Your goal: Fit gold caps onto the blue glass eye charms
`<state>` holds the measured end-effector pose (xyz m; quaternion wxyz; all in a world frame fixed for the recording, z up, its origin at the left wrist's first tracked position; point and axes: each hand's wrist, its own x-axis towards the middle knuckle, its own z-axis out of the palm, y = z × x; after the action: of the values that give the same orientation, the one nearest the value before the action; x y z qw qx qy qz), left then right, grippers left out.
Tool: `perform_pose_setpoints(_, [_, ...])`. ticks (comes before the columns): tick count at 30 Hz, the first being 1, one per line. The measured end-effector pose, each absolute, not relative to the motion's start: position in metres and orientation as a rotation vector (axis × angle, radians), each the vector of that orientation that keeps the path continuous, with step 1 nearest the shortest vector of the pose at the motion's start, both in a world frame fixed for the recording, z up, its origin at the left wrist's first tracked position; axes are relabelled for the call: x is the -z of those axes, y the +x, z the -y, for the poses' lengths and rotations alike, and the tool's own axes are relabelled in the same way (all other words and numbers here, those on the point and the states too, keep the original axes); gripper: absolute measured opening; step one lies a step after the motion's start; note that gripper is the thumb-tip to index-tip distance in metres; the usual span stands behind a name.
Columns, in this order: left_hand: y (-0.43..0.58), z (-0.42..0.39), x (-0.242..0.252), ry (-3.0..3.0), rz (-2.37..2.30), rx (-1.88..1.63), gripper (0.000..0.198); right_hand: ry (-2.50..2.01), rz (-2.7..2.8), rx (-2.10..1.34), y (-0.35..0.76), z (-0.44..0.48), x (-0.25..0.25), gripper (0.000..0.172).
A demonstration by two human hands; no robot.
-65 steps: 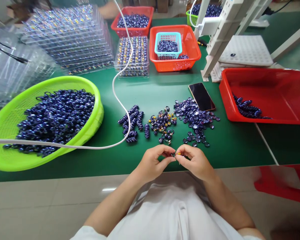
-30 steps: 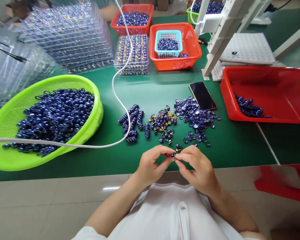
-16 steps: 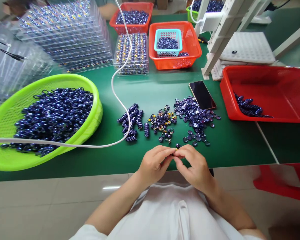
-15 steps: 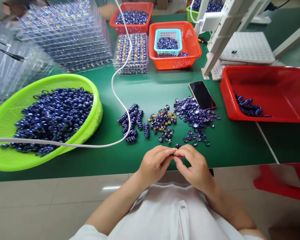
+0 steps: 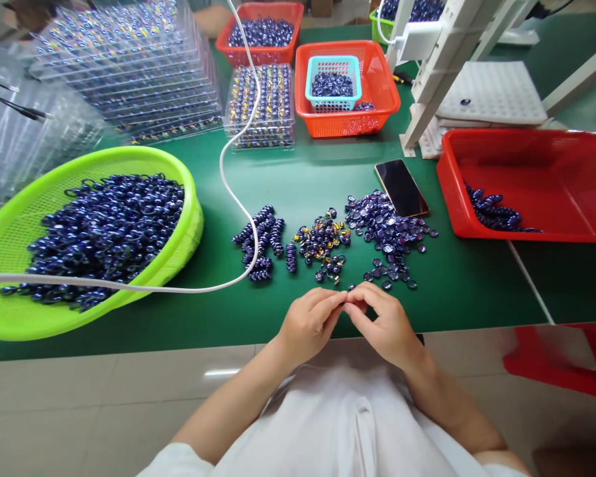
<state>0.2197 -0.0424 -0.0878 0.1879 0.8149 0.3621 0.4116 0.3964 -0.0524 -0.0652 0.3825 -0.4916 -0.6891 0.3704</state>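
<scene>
Over the near edge of the smooth green bench, the bare left hand and bare right hand meet, each grip pinching one small, glossy dark-blue piece mostly hidden between them. Just beyond lie shiny dark-blue round discs, a jumble of dark beads with yellow bits, and ridged, cylindrical dark-blue stacks; leftward, an oval lime-green mesh plastic basket holds a heap of glossy dark-blue loops.

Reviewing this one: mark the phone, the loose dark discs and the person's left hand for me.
Phone (image 5: 402,188): head view, middle of its black screen.
Loose dark discs (image 5: 390,230): head view, middle of the pile.
Left hand (image 5: 308,323): head view, back of the hand.
</scene>
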Motion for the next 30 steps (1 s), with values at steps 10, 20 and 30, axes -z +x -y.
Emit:
perform_pose_setpoints(10, [0.222, 0.039, 0.093, 2.334, -1.015, -1.179, 0.025, -1.326, 1.730, -1.058, 0.398, 0.047, 0.069, 0.013])
perform_pose_setpoints(20, [0.223, 0.041, 0.095, 2.256, -1.188, -1.216, 0.018, -1.272, 1.752, -0.690, 0.391, 0.056, 0.075, 0.011])
perform_pose_setpoints(30, [0.222, 0.042, 0.098, 2.262, -1.153, -1.219, 0.020, -1.217, 1.879, -0.552, 0.389, 0.055, 0.078, 0.014])
